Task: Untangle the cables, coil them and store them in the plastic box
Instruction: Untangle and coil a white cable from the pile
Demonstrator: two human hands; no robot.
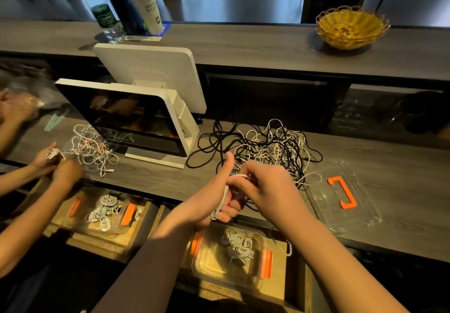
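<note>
Head view: white cable wound around the left hand

Left hand (214, 200), thumb up, has a white cable (222, 198) looped around its curled fingers. Right hand (261, 186) pinches that cable's end just beside it. Tangled cables (265, 147) lie farther back on the counter (401, 191). Plastic box (209, 261) with coils sits near, below the hands.

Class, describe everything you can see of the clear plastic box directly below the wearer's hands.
The plastic box is clear, rectangular and round-cornered, with an orange latch on its left end and another on its right. It is open, its lid off, and sits upright on a wooden surface below the counter's edge. Inside, toward the far right, lies a heap of coiled white cables; the rest of the floor is bare. Neither hand touches it.
</note>
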